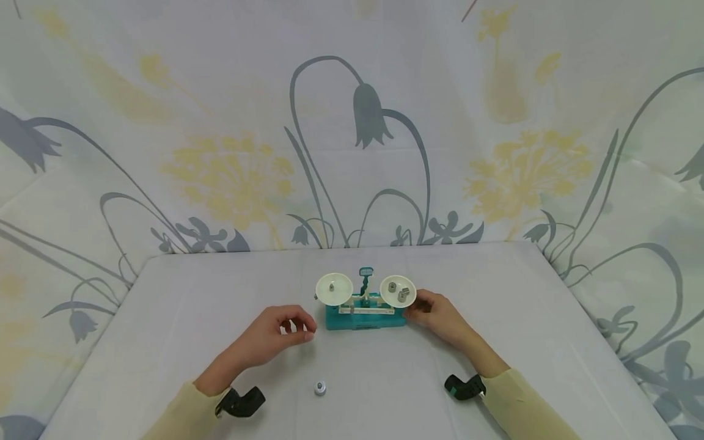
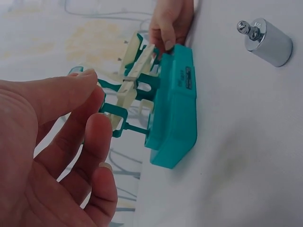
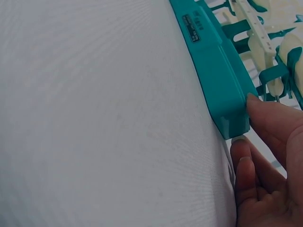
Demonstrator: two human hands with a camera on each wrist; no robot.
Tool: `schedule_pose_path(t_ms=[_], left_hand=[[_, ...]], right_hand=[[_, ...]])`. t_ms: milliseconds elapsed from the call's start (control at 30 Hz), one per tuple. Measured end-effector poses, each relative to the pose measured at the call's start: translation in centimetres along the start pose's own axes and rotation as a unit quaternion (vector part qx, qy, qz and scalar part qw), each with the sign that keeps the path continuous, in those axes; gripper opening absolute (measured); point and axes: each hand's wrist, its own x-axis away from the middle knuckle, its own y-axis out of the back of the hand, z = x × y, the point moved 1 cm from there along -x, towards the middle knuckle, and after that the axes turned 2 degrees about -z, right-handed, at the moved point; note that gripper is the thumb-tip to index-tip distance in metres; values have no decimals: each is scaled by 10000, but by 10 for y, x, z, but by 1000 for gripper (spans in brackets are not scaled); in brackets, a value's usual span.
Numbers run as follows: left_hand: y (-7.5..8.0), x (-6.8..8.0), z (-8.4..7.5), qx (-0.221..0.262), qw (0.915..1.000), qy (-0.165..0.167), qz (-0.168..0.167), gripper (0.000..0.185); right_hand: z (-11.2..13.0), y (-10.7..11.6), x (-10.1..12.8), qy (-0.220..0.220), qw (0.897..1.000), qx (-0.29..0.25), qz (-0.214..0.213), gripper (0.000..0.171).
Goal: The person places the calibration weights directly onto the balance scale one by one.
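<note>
Right hand [image 1: 437, 315] pinches scale [image 1: 365, 318] base at 3 o'clock; left hand [image 1: 280, 335] curled, prob. empty. Light, tippy plastic: hold the base.

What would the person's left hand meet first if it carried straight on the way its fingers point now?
Probably the teal balance scale. The left hand, fingers loosely curled and holding nothing, points toward the scale's near left end, under the left pan. Depth is unclear, so the pan's support could come first.
</note>
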Motion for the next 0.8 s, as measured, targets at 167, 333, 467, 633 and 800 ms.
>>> schedule_pose_path(t_ms=[167, 333, 467, 633, 800], left_hand=[[-4, 5, 4, 101, 9999, 20, 81, 14], [-9, 10, 7, 205, 9994, 151, 223, 15], [-12, 14, 9, 323, 9988, 190, 322, 16], [-14, 18, 12, 473, 9976, 162, 469, 16], [-19, 20, 16, 532, 9957, 40, 760, 16]], right_hand=[[0, 0, 0, 24, 10000, 1, -15, 31], [-1, -1, -1, 33, 10000, 16, 5, 32], [1, -1, -1, 38, 10000, -21, 24, 32], [2, -1, 0, 33, 10000, -69, 6, 32], [-1, -1, 1, 32, 9999, -90, -44, 32]])
